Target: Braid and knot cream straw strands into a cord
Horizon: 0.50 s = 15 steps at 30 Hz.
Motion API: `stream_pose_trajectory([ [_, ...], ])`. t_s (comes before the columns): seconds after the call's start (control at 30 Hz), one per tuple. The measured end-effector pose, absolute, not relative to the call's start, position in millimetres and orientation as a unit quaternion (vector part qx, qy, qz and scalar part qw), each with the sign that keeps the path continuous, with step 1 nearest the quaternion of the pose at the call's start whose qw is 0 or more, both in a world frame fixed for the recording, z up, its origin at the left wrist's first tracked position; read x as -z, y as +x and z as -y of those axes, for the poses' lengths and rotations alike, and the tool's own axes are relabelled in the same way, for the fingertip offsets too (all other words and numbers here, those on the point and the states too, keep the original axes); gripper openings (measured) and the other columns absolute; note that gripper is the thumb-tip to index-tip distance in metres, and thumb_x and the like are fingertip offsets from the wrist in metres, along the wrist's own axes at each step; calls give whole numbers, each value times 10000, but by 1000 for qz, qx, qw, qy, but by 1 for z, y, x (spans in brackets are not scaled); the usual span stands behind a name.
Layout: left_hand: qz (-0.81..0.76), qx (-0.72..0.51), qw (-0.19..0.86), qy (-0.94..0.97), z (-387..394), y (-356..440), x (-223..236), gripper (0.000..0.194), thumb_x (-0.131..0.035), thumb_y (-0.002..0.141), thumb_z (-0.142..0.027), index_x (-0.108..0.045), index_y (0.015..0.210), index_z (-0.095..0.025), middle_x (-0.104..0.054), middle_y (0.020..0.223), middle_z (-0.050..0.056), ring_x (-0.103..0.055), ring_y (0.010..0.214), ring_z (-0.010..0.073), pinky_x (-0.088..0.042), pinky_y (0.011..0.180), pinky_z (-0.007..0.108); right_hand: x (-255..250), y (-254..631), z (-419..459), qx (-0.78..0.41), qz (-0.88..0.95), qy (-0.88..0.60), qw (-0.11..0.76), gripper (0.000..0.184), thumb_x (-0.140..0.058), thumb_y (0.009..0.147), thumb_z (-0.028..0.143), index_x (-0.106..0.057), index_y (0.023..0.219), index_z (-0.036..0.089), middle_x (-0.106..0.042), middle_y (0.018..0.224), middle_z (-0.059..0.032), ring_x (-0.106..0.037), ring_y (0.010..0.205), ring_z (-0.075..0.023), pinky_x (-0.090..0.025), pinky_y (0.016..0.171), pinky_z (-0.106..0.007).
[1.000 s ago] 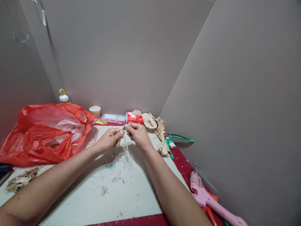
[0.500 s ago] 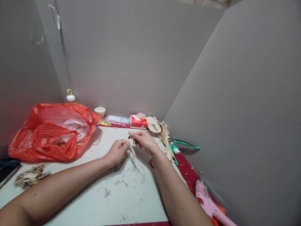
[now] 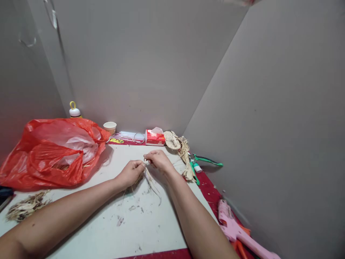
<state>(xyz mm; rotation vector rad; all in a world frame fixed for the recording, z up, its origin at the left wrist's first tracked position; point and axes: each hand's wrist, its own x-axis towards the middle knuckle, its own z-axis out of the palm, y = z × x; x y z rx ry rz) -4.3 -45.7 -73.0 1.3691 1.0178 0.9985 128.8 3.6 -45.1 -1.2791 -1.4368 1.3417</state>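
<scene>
Nearest, at the right edge, a pink tool (image 3: 249,240) is seen lying. Over the white board (image 3: 102,233), a pale fibre strand (image 3: 153,185) is pinched by the left hand (image 3: 131,174), its tail left hanging! The strand's top is met by narrowed fingertips of the right hand (image 3: 159,161); whether it's gripped cannot be told. Beyond, a red tissue box (image 3: 154,138) is flanked by a woven piece (image 3: 171,140).

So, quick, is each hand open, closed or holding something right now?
Left hand: closed, pinching pale fibre strands.
Right hand: curled close to the strands' upper end; whether it holds any cannot be told.
</scene>
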Motion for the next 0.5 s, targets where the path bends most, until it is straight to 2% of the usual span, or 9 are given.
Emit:
stream_pose_trajectory([
  [0.07, -420, -433, 538, 588, 44, -8, 71, 358, -510, 770, -472, -379, 589, -193, -291, 404, -99, -224, 360, 45, -173, 396, 206, 42, 137, -5, -564, 535, -491, 393, 239, -602, 688, 319, -580, 543, 130, -455, 410, 49, -314, 322, -38, -182, 338, -190],
  [0.13, -417, -446, 516, 602, 41, -12, 68, 346, -508, 774, -460, -397, 595, -185, -288, 439, -92, -224, 399, 49, -183, 415, 207, 40, 146, -8, -564, 501, -494, 433, 267, -575, 730, 361, -600, 612, 123, -467, 444, 50, -320, 322, -32, -179, 330, -178],
  [0.23, -416, -452, 488, 620, 36, -16, 67, 343, -495, 784, -455, -414, 601, -177, -301, 499, -77, -236, 458, 61, -210, 448, 209, 41, 157, -13, -544, 454, -510, 487, 257, -565, 756, 347, -586, 633, 122, -442, 456, 63, -311, 320, -21, -168, 320, -166],
  [0.37, -411, -451, 466, 641, 35, -17, 68, 319, -478, 806, -423, -426, 612, -176, -323, 543, -61, -269, 505, 76, -252, 493, 214, 48, 158, -16, -575, 456, -488, 472, 273, -610, 741, 372, -608, 664, 109, -453, 476, 59, -333, 336, -17, -187, 324, -156],
  [0.5, -420, -438, 433, 667, 33, -18, 70, 297, -452, 831, -370, -419, 605, -180, -338, 555, -49, -323, 546, 95, -293, 541, 220, 50, 152, -14, -602, 490, -448, 443, 406, -606, 731, 510, -637, 702, 106, -511, 522, 26, -388, 364, -34, -207, 327, -167],
])
